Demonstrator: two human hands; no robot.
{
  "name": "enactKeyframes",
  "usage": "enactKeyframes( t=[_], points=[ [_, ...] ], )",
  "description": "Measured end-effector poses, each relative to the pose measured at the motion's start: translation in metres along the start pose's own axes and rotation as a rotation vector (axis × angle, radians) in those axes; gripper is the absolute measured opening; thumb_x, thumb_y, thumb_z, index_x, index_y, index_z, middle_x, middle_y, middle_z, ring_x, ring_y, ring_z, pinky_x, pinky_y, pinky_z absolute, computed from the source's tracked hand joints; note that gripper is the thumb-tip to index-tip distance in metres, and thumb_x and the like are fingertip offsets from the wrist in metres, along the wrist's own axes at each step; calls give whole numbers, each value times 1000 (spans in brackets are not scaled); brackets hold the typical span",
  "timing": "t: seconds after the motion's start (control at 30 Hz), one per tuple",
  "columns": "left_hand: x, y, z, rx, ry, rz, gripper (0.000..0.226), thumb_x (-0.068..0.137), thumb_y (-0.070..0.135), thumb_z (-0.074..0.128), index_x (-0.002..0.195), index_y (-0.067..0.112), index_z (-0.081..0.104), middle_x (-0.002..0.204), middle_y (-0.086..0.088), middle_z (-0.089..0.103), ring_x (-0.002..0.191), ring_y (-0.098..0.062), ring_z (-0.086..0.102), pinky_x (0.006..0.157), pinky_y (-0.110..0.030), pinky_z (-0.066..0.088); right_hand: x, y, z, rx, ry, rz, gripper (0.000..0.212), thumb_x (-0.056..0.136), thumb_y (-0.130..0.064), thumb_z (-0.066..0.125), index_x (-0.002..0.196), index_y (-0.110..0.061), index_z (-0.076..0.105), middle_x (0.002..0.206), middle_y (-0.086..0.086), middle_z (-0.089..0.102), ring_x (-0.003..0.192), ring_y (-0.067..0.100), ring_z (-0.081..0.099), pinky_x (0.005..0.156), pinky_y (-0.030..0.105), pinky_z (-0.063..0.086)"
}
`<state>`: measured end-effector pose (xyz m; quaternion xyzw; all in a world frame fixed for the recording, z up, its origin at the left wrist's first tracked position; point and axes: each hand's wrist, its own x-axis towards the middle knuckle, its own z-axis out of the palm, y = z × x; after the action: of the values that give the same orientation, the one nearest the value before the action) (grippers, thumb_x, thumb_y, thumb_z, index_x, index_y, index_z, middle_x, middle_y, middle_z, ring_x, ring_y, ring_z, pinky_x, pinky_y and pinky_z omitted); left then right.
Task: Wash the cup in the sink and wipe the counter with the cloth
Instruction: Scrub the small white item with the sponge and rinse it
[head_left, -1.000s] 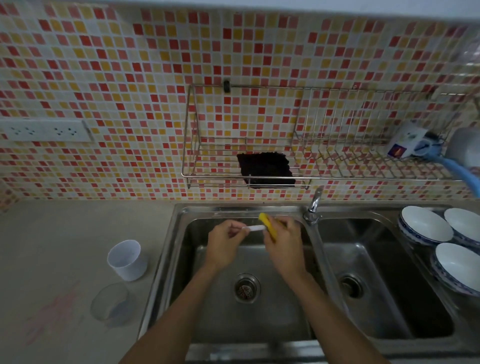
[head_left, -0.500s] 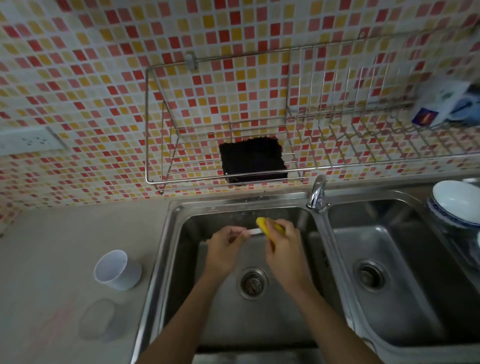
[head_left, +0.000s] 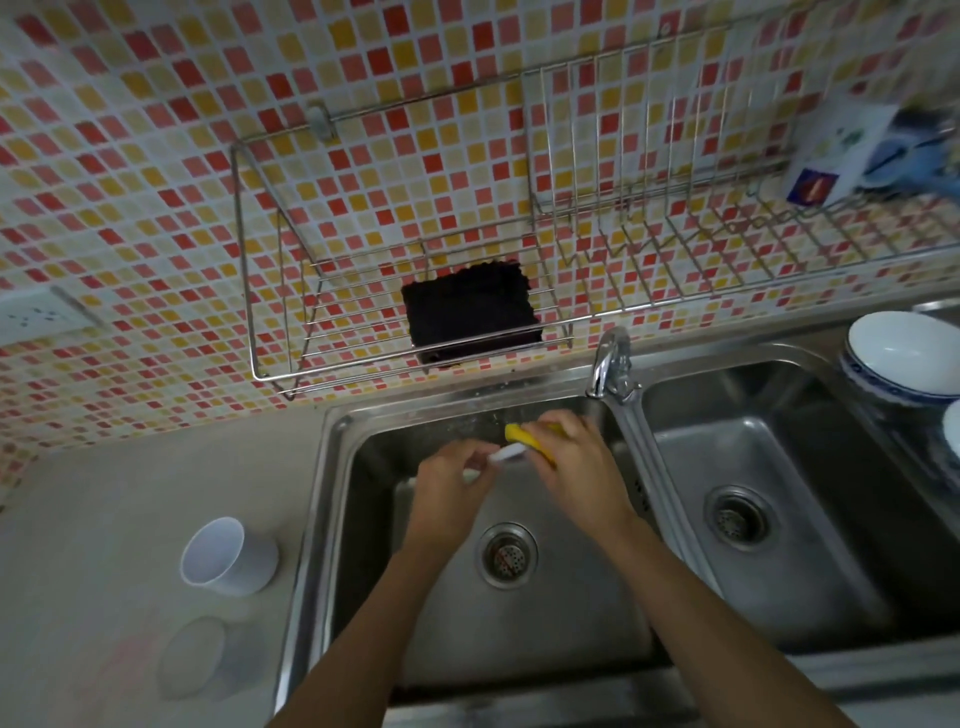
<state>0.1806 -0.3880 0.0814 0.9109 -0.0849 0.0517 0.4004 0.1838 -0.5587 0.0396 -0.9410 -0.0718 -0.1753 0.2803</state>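
Both hands meet over the back of the left sink basin (head_left: 571, 649). My left hand (head_left: 449, 483) pinches a small white object (head_left: 506, 453), mostly hidden by my fingers. My right hand (head_left: 576, 462) grips a yellow sponge (head_left: 522, 435) pressed against that object. A white cup (head_left: 228, 556) stands tilted on the grey counter (head_left: 104, 519) left of the sink, apart from both hands. A dark cloth (head_left: 470, 312) lies folded on the wire wall rack (head_left: 270, 291) above the sink.
The faucet (head_left: 608, 364) stands between the basins, just right of my hands. A clear glass item (head_left: 195, 654) lies on the counter below the cup. White bowls (head_left: 904, 358) sit right of the right basin (head_left: 779, 571). A package (head_left: 831, 150) rests on the rack; a wall socket (head_left: 36, 312) is at far left.
The view has shifted left and closer to the sink. Both hands stay together at the basin's back, sponge against the white object, with only small movement.
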Motion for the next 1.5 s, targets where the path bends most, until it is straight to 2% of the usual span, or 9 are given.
enactKeyframes(
  t=[0.13, 0.3, 0.43, 0.53, 0.97, 1.07, 1.27, 1.37, 1.5],
  points=[
    [5, 9, 11, -129, 85, -199, 10, 82, 17, 75, 90, 13, 75, 78, 6, 71, 70, 2, 63, 66, -5, 46, -9, -4, 4, 109, 112, 279, 43, 85, -18, 68, 127, -17, 61, 120, 9, 55, 105, 28, 52, 86, 28, 42],
    [8, 5, 18, -337, 24, -355, 4, 84, 15, 72, 84, 16, 76, 77, -2, 75, 73, -10, 68, 76, -28, 53, -30, -25, 6, 139, 100, 96, 49, 87, -12, 63, 135, -14, 52, 126, 9, 51, 106, 24, 48, 86, 31, 48],
    [3, 12, 23, -611, 55, -499, 8, 86, 10, 69, 89, 6, 74, 80, -11, 73, 74, -12, 67, 77, -22, 55, -26, -9, 5, 196, 175, 333, 46, 89, -13, 63, 134, -15, 54, 124, 12, 51, 104, 25, 48, 84, 37, 53],
    [4, 15, 27, -677, 46, -507, 16, 89, 10, 65, 94, -4, 72, 81, -13, 72, 66, -4, 68, 68, -12, 55, -34, -25, 9, 105, 114, 111, 50, 88, -13, 64, 136, -16, 53, 127, 10, 53, 109, 21, 46, 88, 28, 47],
    [4, 13, 33, -651, 126, -525, 17, 88, 16, 68, 84, 1, 74, 73, -7, 73, 64, -4, 67, 69, -16, 56, -22, -17, 11, 135, 110, 314, 46, 86, -9, 59, 129, -25, 56, 116, 8, 48, 101, 22, 48, 74, 27, 51],
    [6, 15, 33, -643, 122, -555, 19, 91, 14, 63, 85, -1, 72, 72, -5, 72, 65, -4, 67, 67, -16, 56, -27, -33, 17, 154, 73, 114, 46, 89, -15, 58, 133, -23, 53, 116, 8, 48, 100, 19, 48, 74, 27, 51],
    [8, 20, 36, -490, 102, -577, 34, 94, 32, 59, 71, 7, 66, 70, -9, 67, 72, -19, 62, 85, -46, 54, -32, -26, 18, 191, 132, 279, 45, 90, -15, 60, 135, -20, 53, 121, 10, 48, 108, 20, 46, 80, 30, 53],
    [10, 21, 37, -486, 128, -635, 39, 94, 33, 58, 66, 7, 66, 65, -7, 66, 68, -21, 63, 84, -47, 56, -43, -34, 20, 165, 105, 113, 44, 94, -22, 52, 139, -19, 49, 121, 10, 51, 107, 19, 48, 81, 26, 50],
    [9, 27, 42, -455, 131, -640, 40, 94, 33, 59, 61, 10, 65, 59, -4, 64, 60, -17, 60, 76, -39, 55, -45, -16, 12, 170, 181, 310, 47, 90, -13, 59, 136, -19, 52, 121, 8, 50, 108, 20, 47, 82, 30, 53]
  ],
)
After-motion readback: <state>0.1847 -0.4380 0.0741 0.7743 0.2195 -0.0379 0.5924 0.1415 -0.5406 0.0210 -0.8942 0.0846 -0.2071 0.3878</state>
